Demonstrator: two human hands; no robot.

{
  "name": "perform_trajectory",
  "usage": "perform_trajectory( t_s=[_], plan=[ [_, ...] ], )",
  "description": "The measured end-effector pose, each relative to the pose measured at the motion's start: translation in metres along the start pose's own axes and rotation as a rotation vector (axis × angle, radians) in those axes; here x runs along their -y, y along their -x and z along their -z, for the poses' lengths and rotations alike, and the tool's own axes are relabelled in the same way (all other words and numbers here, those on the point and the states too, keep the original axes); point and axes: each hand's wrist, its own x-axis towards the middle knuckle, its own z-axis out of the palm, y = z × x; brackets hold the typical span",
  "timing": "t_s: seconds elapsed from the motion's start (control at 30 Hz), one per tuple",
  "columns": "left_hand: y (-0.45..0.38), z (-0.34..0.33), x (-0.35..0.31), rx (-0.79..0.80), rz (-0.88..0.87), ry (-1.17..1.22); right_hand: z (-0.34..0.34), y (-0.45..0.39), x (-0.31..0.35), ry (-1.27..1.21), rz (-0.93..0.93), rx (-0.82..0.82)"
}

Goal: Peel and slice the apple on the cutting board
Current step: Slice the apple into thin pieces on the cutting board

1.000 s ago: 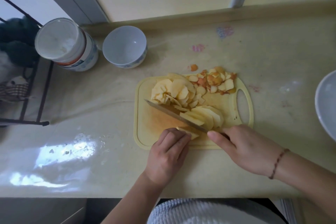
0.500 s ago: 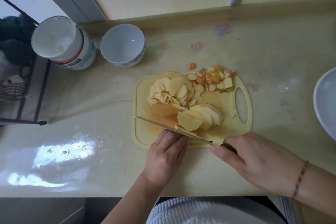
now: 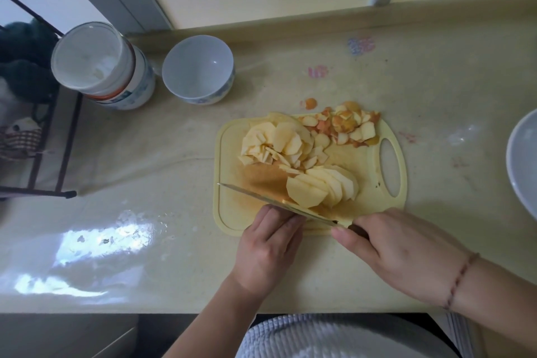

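Low in the centre of the frame, on the pale yellow plastic cutting board (image 3: 229, 212), the left hand (image 3: 268, 250) is curling its fingers (image 3: 283, 219) over a last sliver of peeled apple, barely showing. The right hand (image 3: 398, 256) is gripping the long steel knife (image 3: 261, 199), blade resting against the fanned pale apple slices (image 3: 322, 186). Wet, slick flesh probably needs pinning with knuckles tucked back.
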Motion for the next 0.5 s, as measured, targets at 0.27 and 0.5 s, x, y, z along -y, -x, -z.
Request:
perform_trajectory(
  t_s=[0.27,0.5],
  plan=[
    [0.002,-0.002,0.000,0.013,0.011,0.032,-0.010,-0.036,-0.007,-0.138,0.014,0.014],
    [0.001,-0.002,-0.001,0.000,0.015,0.032,0.010,-0.023,-0.006,-0.212,0.038,0.020]
  ],
)
